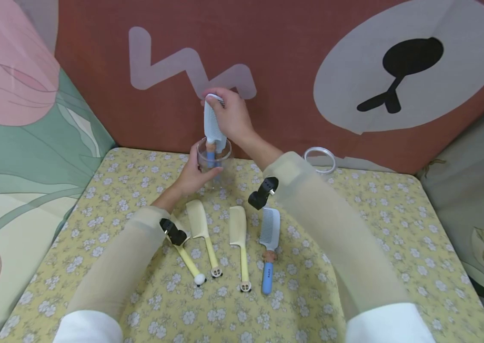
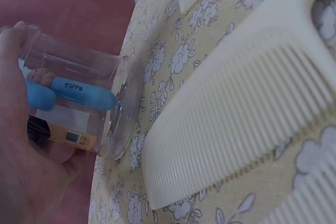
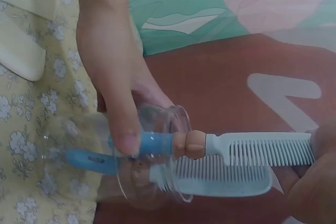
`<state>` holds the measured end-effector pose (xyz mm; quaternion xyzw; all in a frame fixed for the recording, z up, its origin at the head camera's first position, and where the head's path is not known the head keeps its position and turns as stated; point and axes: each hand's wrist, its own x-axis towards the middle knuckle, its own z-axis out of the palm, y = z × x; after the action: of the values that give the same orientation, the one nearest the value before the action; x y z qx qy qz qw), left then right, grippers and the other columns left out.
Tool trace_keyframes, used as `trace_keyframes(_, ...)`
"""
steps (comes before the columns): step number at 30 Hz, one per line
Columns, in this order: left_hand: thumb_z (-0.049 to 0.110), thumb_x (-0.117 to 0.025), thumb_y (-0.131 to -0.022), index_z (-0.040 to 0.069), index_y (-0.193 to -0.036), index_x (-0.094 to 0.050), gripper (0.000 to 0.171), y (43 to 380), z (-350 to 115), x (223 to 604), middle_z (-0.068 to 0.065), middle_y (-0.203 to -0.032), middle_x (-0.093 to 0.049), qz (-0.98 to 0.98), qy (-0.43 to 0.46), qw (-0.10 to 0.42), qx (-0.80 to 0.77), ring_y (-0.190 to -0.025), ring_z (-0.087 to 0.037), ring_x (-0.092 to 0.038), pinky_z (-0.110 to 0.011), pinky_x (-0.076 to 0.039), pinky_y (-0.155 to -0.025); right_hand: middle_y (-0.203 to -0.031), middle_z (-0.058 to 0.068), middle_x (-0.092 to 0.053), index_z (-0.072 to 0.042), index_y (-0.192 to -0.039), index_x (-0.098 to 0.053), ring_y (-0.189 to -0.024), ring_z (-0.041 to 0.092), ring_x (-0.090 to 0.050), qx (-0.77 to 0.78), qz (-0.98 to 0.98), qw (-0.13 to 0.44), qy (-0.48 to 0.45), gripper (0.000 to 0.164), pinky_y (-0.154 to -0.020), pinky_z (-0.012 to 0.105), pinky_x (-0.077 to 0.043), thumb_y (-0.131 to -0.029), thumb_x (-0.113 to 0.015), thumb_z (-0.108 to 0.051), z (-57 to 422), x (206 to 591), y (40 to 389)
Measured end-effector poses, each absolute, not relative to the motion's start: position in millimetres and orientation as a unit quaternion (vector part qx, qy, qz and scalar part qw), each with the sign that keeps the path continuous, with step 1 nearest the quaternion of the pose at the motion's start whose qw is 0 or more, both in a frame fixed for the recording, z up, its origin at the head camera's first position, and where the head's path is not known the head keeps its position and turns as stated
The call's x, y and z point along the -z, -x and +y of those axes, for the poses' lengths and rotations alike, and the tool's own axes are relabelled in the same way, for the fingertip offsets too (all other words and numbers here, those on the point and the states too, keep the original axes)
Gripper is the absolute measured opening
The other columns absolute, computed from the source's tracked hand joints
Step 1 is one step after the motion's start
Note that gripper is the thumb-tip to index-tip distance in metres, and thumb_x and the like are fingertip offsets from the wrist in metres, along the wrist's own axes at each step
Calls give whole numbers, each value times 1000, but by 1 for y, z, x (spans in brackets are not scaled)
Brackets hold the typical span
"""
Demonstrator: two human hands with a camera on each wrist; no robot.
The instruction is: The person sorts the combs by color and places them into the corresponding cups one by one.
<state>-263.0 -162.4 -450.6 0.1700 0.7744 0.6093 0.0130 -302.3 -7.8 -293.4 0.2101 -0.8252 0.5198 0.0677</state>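
My left hand (image 1: 195, 175) grips the side of a clear jar (image 3: 79, 129) at the back of the table. With its thumb and fingers, my right hand (image 1: 234, 116) pinches the top end of a light blue comb (image 3: 268, 148). That comb's blue handle is inside the jar's mouth, and a brown figure decorates its neck. A second blue comb (image 3: 226, 182) stands in the jar, its toothed part sticking out of the rim. Through the jar wall, the left wrist view shows a blue handle (image 2: 84, 92) with lettering and a printed label (image 2: 71, 136).
Nearer the front lie three cream combs (image 1: 237, 226) with yellow handles, one partly behind the left wrist, and another blue comb (image 1: 270, 231). A clear round lid (image 1: 333, 164) leans at the back right. A brown patterned cloth (image 1: 280, 57) backs the flowered table (image 1: 379, 247).
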Motion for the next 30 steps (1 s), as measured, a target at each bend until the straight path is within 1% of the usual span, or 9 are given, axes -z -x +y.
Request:
trace_keyframes(4, 13, -70, -97, 17, -161, -6, 90, 264, -162, 452, -14, -160, -26, 789, -158, 10, -594, -145, -32, -33, -52, -31, -116, -120, 6, -74, -8, -131, -67, -109, 13, -67, -507, -833, 47, -217, 31, -85, 23, -49, -108, -52, -22, -14, 300, 301)
trace_keyframes(8, 15, -71, -96, 17, -159, -8, 89, 265, -162, 452, -14, -157, -31, 789, -158, 10, -594, -142, -31, -37, -51, -32, -115, -120, 5, -74, -10, -131, -67, -110, 13, -67, -482, -848, 32, -219, 31, -86, 23, -48, -108, -51, -24, -19, 306, 302)
trace_keyframes(12, 13, -70, -96, 15, -159, -8, 88, 265, -162, 452, -14, -155, -32, 787, -164, 12, -594, -141, -31, -37, -50, -31, -115, -119, 1, -73, -12, -131, -67, -108, 12, -66, -451, -865, 13, -218, 31, -87, 24, -49, -108, -50, -26, -23, 311, 305)
trace_keyframes(16, 10, -69, -97, 14, -159, -6, 88, 266, -162, 452, -16, -156, -29, 786, -168, 14, -595, -143, -33, -34, -52, -29, -116, -119, 0, -73, -14, -131, -67, -109, 13, -66, -427, -878, 1, -215, 31, -91, 26, -48, -109, -50, -26, -26, 316, 306)
trace_keyframes(21, 6, -67, -97, 6, -158, -6, 86, 252, -159, 430, -22, -156, -27, 785, -165, 26, -597, -144, -37, -31, -53, -27, -117, -118, -2, -73, -15, -130, -67, -110, 13, -65, -407, -888, -1, -213, 31, -92, 27, -48, -109, -48, -28, -27, 323, 306)
trace_keyframes(24, 4, -66, -96, 1, -156, -7, 84, 243, -157, 415, -25, -154, -28, 787, -159, 33, -595, -142, -38, -32, -52, -28, -116, -119, -1, -72, -13, -129, -68, -112, 15, -64, -400, -889, 2, -224, 31, -94, 29, -48, -109, -49, -27, -26, 327, 307)
trace_keyframes(30, 6, -67, -96, 0, -156, -7, 84, 243, -157, 415, -26, -151, -31, 783, -157, 30, -601, -138, -39, -36, -51, -30, -115, -123, 3, -71, -10, -128, -69, -113, 17, -65, -391, -890, -8, -234, 29, -97, 30, -48, -109, -50, -23, -26, 331, 307)
